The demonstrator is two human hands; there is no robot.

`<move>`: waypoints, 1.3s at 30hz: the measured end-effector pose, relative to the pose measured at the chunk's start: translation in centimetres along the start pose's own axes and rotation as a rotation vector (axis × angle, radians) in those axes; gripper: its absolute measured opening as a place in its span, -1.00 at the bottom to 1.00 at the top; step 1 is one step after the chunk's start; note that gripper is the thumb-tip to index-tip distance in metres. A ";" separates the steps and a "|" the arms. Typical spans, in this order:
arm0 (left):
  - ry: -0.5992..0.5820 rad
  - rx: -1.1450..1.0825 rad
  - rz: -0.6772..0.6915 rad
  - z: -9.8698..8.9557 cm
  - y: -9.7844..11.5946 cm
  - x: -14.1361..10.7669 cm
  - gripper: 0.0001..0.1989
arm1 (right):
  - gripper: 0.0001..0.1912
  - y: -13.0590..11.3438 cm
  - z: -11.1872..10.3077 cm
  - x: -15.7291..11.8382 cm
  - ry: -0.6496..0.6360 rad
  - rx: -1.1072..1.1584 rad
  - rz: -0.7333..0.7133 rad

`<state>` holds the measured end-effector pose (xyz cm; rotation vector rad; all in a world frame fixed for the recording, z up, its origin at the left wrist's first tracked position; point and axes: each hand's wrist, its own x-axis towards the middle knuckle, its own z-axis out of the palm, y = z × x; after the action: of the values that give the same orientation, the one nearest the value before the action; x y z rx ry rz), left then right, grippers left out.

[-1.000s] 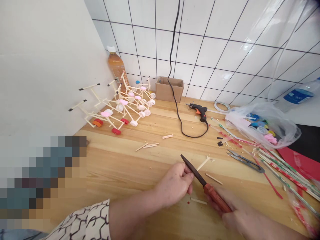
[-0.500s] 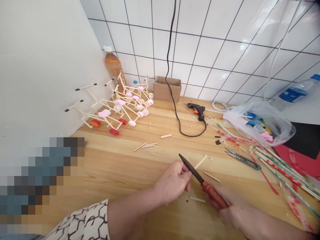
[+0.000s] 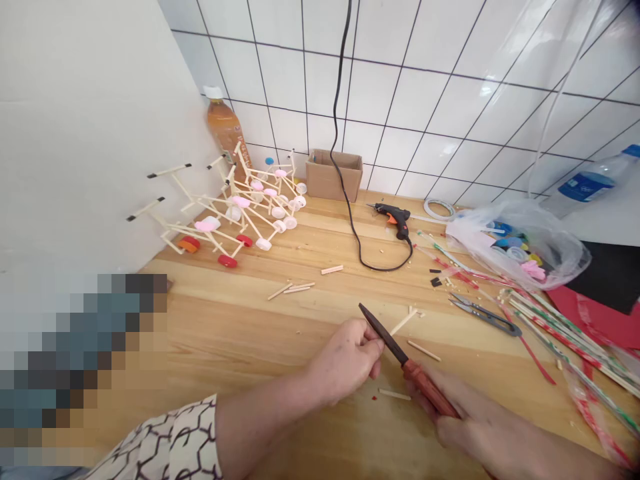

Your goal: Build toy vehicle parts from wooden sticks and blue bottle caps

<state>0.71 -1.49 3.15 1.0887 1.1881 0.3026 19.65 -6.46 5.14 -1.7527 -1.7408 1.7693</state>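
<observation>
The right hand (image 3: pixel 473 423) clenches a file (image 3: pixel 407 360) by its red handle, the long dark blade slanting up and left, and the curled left hand (image 3: pixel 345 360) lies nearer the tip, its fingers (image 3: pixel 374 351) beside the blade, any grip there hidden.

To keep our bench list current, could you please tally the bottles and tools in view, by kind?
Drink bottle: 1
Water bottle: 1
Glue gun: 1
Snips: 1
Red-handled tool: 1
Total: 5
</observation>
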 end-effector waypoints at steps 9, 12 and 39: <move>-0.003 0.026 -0.005 0.0 0.0 -0.1 -0.89 | -0.42 1.3 0.0 0.3 0.000 0.020 -0.031; -0.004 0.019 -0.021 0.1 0.3 -0.2 -0.89 | -0.40 1.6 0.4 0.6 0.006 0.096 -0.078; 0.052 0.060 0.295 -0.2 -0.8 0.7 -0.88 | -0.68 3.4 -3.6 -1.4 0.436 -0.416 -0.015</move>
<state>0.62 -1.27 2.10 1.3175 1.0870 0.5278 24.77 -6.41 4.64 -2.0640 -1.9959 0.9510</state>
